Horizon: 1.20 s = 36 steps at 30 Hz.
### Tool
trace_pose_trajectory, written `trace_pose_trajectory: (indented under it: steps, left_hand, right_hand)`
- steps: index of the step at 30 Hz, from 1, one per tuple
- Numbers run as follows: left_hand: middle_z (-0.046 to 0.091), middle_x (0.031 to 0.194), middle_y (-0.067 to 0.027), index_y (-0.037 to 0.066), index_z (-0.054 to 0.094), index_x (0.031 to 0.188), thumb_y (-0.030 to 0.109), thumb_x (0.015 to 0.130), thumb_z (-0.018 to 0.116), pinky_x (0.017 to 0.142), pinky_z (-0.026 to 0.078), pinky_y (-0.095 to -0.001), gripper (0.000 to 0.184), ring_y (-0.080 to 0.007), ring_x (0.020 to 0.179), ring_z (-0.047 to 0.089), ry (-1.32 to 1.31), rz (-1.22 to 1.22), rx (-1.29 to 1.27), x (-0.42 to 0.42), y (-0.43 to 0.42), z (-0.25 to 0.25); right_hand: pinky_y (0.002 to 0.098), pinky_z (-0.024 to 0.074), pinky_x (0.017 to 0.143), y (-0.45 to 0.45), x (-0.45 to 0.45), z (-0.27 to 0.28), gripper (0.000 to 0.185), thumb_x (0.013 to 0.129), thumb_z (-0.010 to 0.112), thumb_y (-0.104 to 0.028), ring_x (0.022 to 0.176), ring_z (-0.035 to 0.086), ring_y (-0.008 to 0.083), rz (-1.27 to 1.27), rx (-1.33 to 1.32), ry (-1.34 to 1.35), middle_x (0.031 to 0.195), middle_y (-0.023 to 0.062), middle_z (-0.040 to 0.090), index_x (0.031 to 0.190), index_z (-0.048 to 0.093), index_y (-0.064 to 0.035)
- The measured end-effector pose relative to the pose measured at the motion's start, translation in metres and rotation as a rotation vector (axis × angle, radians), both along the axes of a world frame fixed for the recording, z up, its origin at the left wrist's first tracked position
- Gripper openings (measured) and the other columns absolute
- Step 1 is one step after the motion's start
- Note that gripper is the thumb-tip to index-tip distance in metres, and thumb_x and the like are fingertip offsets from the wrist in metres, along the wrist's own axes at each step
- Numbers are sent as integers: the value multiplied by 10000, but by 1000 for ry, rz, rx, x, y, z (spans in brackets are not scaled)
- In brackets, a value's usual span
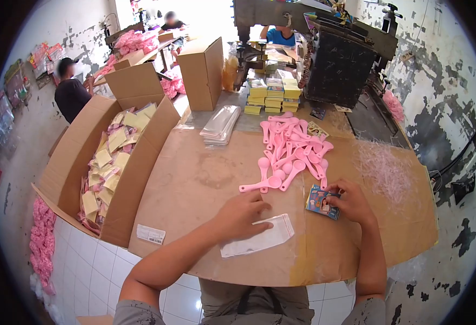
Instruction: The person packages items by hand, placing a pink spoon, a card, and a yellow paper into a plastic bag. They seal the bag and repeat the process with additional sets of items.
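Observation:
My left hand (243, 215) hovers over or rests at the upper edge of clear plastic bags (259, 238), its thumb apart from its slightly bent fingers. Just beyond it lies a pile of pink plastic measuring spoons (292, 149), the nearest handle close to my fingertips. On the right, a small stack of blue printed cards (319, 201) lies on the cardboard. My right hand (353, 201) has its thumb and fingers closed at the right side of this stack, gripping a card. How many cards it grips is hidden.
Left of the cardboard-covered table (178, 200) stands an open carton (132, 184) full of packed pieces. Plastic sleeves (220, 125), stacked cards (274, 92) and a black machine (338, 62) stand behind. Shredded plastic (387, 170) lies right. People (74, 95) work farther back.

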<state>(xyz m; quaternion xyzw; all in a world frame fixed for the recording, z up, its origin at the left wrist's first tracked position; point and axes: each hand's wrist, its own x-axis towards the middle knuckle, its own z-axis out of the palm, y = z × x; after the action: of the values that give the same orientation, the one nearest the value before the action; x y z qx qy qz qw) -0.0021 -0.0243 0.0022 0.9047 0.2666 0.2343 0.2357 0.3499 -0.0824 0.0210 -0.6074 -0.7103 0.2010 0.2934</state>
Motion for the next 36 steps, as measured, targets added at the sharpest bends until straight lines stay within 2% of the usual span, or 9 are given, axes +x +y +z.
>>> trace_pose_trajectory:
  steps: [9,12,15,19,22,25,29,32,36]
  left_hand:
    - [647,914,-92,46,685,941,127,865,788,743,532,-384,152,-262,832,656,-65,25,-252,4,-2,2]
    - [675,909,-103,24,688,951,131,879,781,727,535,-369,159,-242,794,662,-103,79,-367,5,-6,2]
    - [692,900,-106,6,686,959,134,907,762,715,536,-354,158,-212,764,668,-165,52,-406,4,-3,-7]
    - [714,888,-93,-2,668,987,131,953,729,721,549,-326,150,-163,798,692,-183,128,-508,4,-4,5]
    - [727,923,-93,-17,631,1115,49,999,639,770,591,-321,134,-169,852,712,-586,92,-721,7,6,-17]
    - [741,1021,-142,-32,566,1230,43,1014,621,797,620,-348,235,-214,903,739,-646,50,-928,-1,18,-12]
    - [747,1030,-117,-8,547,1286,52,1009,663,786,604,-288,306,-151,949,725,-705,2,-1014,3,9,2]
    - [752,1055,-146,-3,533,1334,12,990,668,819,617,-318,370,-182,932,741,-635,-9,-966,5,3,0]
    - [753,1068,-138,-2,529,1347,3,984,676,836,603,-301,392,-178,963,739,-589,16,-936,8,-1,0]
  right_hand:
    - [346,520,800,-4,-7,4,218,863,784,-74,877,659,192,-60,71,156,984,94,689,1053,702,-6]
    - [346,532,828,-18,-43,6,199,900,761,-91,924,679,190,-36,44,646,993,98,689,1070,705,-3]
    - [355,543,844,-22,-72,-10,191,925,734,-95,947,697,220,126,28,739,1014,103,692,1098,717,-17]
    - [381,547,798,-18,-95,0,241,912,717,-78,894,684,297,392,152,-22,995,126,676,1151,735,-60]
    - [383,543,759,-15,-93,-11,269,898,714,-69,861,675,301,435,234,-151,967,125,666,1166,734,-62]
    - [343,548,742,-18,-89,-5,228,896,725,-39,867,701,219,341,70,47,987,94,690,1123,748,-43]
    - [306,539,748,-15,-85,-8,243,936,717,-50,893,675,117,54,103,314,1063,56,699,1178,714,-24]
    - [284,554,818,-12,-87,-15,254,967,698,-42,959,673,104,-11,104,754,1075,51,696,1217,686,-1]
    - [270,548,861,-12,-87,-12,269,977,684,-23,990,666,101,2,183,760,1090,50,691,1243,664,12]
